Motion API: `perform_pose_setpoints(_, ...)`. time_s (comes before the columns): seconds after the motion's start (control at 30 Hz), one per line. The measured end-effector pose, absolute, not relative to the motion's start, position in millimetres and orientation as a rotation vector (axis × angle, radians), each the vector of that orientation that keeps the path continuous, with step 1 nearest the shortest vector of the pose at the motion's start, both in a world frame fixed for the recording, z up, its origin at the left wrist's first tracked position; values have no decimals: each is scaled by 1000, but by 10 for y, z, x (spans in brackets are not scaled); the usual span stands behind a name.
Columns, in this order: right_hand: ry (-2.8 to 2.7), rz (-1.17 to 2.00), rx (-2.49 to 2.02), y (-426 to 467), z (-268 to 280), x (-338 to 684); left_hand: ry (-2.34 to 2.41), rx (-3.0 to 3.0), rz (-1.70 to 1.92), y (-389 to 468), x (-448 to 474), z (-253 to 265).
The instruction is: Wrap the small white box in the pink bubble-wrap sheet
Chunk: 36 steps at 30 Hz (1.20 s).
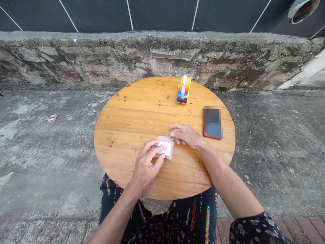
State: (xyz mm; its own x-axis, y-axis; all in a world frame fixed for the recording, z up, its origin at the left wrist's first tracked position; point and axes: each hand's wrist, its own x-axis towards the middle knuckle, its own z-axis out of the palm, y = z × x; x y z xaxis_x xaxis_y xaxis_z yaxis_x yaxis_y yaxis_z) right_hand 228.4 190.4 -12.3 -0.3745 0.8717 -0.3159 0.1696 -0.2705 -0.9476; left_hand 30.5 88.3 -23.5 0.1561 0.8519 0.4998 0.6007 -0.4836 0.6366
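A small white box (167,151) in clear, wrinkled plastic wrap (169,139) lies on the round wooden table (132,125). My left hand (148,161) holds it from the left, the thumb at its near edge and the fingers over its top and far side. A pinkish mark shows on the box between the fingers. My right hand (186,135) is just beyond the box's right corner, index finger stretched out and thumb apart from it, the other fingers loosely curled. The thumb tip is close to the wrap's edge; whether it touches is unclear.
A yellow and blue tape dispenser (184,89) with a tape roll stands at the table's far side. A phone in a red case (212,123) lies to the right. Behind the table runs a rough stone ledge (101,64) below a dark tiled wall (162,15).
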Motion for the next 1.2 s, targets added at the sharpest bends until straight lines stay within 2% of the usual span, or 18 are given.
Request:
perform_pose_setpoints(0.17, -1550, 1636, -1269, 1893, -113, 2275, 1415, 2130, 1213, 870, 310, -220)
perform_pose_setpoints(0.57, -1825, 941, -1165, 1875, -255, 2165, 1460, 2203, 1201, 854, 366, -212)
perform_pose_setpoints(0.9, -1721, 1214, -1092, 1768, -231, 2103, 1482, 2184, 1165, 845, 372, -197)
perform_pose_setpoints(1.2, -1793, 1252, -1053, 1683, -113, 2109, 1510, 2149, 1129, 841, 386, -157)
